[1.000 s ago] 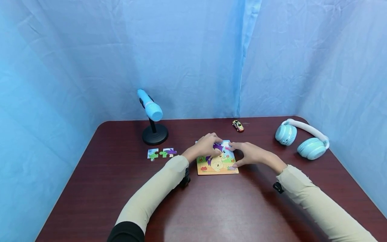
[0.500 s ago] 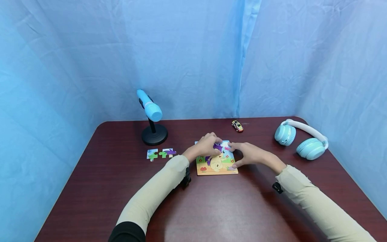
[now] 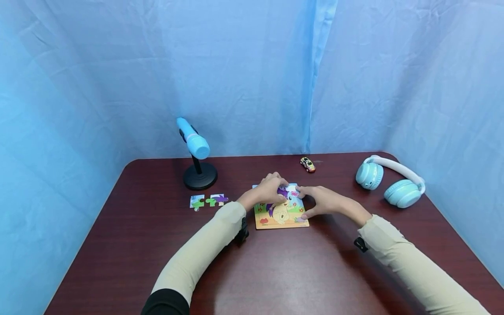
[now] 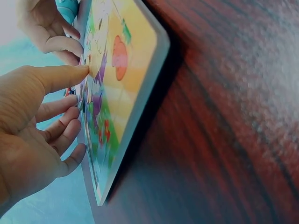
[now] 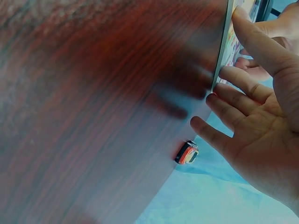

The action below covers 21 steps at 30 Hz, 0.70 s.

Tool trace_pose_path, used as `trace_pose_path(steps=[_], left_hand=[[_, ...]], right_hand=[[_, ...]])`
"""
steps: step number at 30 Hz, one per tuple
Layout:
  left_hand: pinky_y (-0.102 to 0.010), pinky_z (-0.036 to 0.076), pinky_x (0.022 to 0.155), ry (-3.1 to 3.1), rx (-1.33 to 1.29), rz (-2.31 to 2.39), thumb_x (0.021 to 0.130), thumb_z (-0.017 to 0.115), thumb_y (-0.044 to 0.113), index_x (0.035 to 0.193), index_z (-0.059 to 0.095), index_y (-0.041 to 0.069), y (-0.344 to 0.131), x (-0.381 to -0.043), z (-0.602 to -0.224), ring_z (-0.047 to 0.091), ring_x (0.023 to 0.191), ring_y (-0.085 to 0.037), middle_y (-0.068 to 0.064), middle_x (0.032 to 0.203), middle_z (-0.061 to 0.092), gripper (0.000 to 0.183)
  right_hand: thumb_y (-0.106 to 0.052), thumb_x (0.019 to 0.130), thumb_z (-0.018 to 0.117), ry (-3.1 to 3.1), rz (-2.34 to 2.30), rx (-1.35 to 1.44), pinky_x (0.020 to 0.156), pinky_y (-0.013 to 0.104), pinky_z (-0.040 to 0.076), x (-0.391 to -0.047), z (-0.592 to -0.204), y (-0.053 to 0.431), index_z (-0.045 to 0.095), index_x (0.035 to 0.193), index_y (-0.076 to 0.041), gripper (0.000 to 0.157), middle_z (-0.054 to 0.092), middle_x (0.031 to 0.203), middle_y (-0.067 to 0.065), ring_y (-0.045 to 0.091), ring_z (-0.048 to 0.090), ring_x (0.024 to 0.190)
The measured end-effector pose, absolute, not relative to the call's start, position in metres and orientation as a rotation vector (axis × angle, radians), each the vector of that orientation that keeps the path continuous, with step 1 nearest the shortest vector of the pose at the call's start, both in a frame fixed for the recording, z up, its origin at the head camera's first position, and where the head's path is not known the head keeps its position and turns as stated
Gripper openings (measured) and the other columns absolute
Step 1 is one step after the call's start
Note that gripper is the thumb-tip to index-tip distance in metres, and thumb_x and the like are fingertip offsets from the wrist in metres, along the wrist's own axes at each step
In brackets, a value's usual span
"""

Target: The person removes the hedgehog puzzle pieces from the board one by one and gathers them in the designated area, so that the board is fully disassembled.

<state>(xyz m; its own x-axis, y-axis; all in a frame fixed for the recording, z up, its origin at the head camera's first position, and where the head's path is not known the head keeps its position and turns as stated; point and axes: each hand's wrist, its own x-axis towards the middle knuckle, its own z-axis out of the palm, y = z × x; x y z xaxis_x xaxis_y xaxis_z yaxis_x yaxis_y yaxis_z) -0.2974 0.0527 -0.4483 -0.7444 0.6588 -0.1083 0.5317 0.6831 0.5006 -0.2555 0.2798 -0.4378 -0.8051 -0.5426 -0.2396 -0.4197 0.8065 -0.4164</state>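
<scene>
Puzzle board [image 3: 281, 216] lies flat at the centre of the head view, a thin square slab with rounded corners, printed face up. Table [image 3: 283, 271] is dark red-brown with wood-like grain and a soft sheen. Creased blue cloth [image 3: 236, 78] fills the upper half.

Left hand [image 3: 269, 190] reaches over the board's upper left part, fingers loosely bent and well apart from the thumb; the left wrist view shows the thumb tip touching the printed face. Right hand [image 3: 324, 200] spreads wide at the board's right edge, thumb at the lower right corner.

Two loose puzzle pieces [image 3: 197, 202], knobbed, blue-green and purple, lie near each other left of centre. Above them, a blue microphone [image 3: 193, 139] tilts on a round black base [image 3: 200, 176]. Small toy car [image 3: 307, 164] at upper centre; pale-blue headphones [image 3: 402, 195] with white band at right.

Only the left wrist view gives the slab's pale side plainly; only the right wrist view bares the right palm. Board's upper left is covered by the left hand. A light-blue object [image 4: 68, 8], cut off at the left wrist view's top, cannot be identified.
</scene>
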Motion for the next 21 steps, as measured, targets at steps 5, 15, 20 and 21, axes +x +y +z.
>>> trace_pose_path(steps=[5, 15, 20, 21], left_hand=[[-0.040, 0.039, 0.106, 2.620, 0.936, 0.660, 0.095, 0.073, 0.029, 0.141, 0.060, 0.011, 0.0525, -0.2976, -0.4483, 0.047, 0.119, -0.021, -0.006, 0.132, 0.055, 0.051], [-0.039, 0.041, 0.106, 2.658, 0.921, 0.707, 0.092, 0.076, 0.027, 0.136, 0.063, 0.012, 0.0538, -0.2969, -0.4482, 0.046, 0.119, -0.020, -0.005, 0.129, 0.055, 0.048], [-0.039, 0.041, 0.106, 2.676, 0.935, 0.696, 0.093, 0.074, 0.028, 0.135, 0.063, 0.013, 0.0536, -0.2977, -0.4498, 0.047, 0.120, -0.020, -0.005, 0.129, 0.056, 0.046], [-0.039, 0.041, 0.106, 2.680, 0.940, 0.693, 0.093, 0.074, 0.028, 0.135, 0.064, 0.013, 0.0536, -0.2978, -0.4501, 0.048, 0.120, -0.020, -0.005, 0.129, 0.057, 0.046]], right_hand=[[-0.047, 0.081, 0.084, 2.643, -0.488, -0.725, 0.110, 0.055, 0.044, -0.2560, -0.4373, 0.2790, 0.041, 0.152, 0.004, 0.098, 0.068, 0.131, 0.012, 0.033, 0.054, 0.133], [-0.047, 0.080, 0.085, 2.643, -0.497, -0.719, 0.109, 0.054, 0.045, -0.2564, -0.4382, 0.2799, 0.041, 0.152, 0.004, 0.098, 0.068, 0.131, 0.011, 0.031, 0.056, 0.130], [-0.046, 0.081, 0.084, 2.641, -0.498, -0.729, 0.109, 0.054, 0.044, -0.2564, -0.4384, 0.2802, 0.041, 0.152, 0.005, 0.098, 0.068, 0.131, 0.012, 0.031, 0.056, 0.130], [-0.046, 0.081, 0.084, 2.640, -0.500, -0.729, 0.109, 0.054, 0.044, -0.2562, -0.4384, 0.2802, 0.041, 0.152, 0.005, 0.098, 0.068, 0.131, 0.011, 0.031, 0.056, 0.130]])
